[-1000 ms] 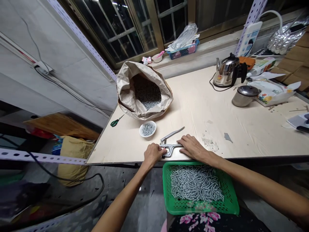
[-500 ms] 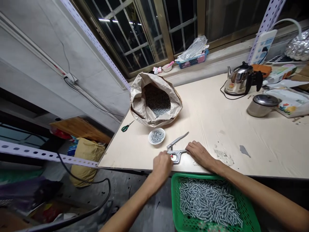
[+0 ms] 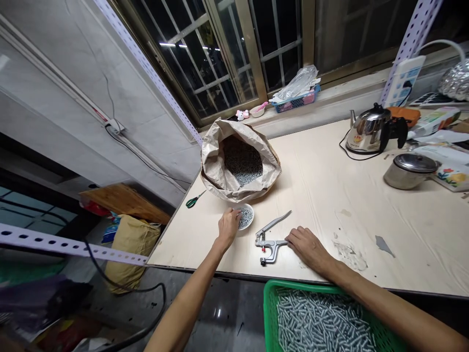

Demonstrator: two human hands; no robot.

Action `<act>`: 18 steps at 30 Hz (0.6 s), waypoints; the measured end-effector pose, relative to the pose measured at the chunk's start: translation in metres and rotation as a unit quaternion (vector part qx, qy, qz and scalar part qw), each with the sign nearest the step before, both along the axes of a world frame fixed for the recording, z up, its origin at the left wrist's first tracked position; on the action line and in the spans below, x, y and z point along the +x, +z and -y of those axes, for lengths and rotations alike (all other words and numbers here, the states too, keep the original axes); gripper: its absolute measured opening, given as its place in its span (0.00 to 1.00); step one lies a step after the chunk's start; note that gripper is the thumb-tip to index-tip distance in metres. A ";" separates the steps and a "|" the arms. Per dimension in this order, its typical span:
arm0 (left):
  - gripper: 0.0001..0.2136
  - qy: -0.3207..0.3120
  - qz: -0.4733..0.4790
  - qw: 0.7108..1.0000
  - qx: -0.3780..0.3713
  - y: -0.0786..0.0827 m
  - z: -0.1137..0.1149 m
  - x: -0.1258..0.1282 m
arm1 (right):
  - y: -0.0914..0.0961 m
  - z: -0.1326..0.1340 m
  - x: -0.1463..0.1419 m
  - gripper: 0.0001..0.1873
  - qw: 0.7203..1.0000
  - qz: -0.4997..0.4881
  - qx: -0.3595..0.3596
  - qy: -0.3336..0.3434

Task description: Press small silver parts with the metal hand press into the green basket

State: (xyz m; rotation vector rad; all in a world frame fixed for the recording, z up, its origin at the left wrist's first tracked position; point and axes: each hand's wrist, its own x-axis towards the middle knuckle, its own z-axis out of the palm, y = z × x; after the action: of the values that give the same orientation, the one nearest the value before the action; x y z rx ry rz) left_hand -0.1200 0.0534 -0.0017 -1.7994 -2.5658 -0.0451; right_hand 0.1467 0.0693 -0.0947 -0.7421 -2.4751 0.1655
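Observation:
A pair of grey metal hand pliers (image 3: 273,248), with a spring and a C-shaped jaw, lies on the table with its upper handle raised. My right hand (image 3: 307,248) rests on the tabletop, fingers closed over the end of the lower handle. At a small white bowl (image 3: 252,215) of little silver metal parts, my left hand (image 3: 227,228) reaches over the near-left rim. Its fingertips are drawn together at the parts; whether a piece is between them is too small to tell.
Behind the bowl stands an open paper sack (image 3: 216,181) with small metal parts inside. A green basket (image 3: 269,313) of silver metal pieces sits below the table edge. Green-handled scissors (image 3: 191,202) lie left; a kettle (image 3: 366,129) and lidded pot (image 3: 406,178) stand right.
My left hand has moved from the pliers' jaw up and left to the white bowl. My right hand stays at the pliers' handle. The whole view has shifted slightly.

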 end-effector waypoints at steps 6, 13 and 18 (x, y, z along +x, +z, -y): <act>0.11 -0.039 0.010 0.999 -0.025 -0.008 -0.010 0.001 | -0.002 -0.001 -0.002 0.06 1.000 -0.012 0.017 -0.003; 0.08 0.027 0.084 0.996 -0.002 0.000 -0.018 -0.005 | -0.003 -0.001 -0.002 0.05 1.000 -0.009 0.023 -0.005; 0.08 -0.001 0.118 0.993 0.016 0.012 0.009 0.007 | -0.004 -0.002 -0.003 0.05 0.999 -0.013 0.028 -0.009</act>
State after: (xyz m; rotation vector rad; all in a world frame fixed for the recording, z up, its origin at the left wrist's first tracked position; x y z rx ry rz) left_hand -0.1133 0.0440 0.0103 -1.8900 -2.6967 -0.3158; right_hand 0.1437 0.0712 -0.0988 -0.7339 -2.4368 0.0975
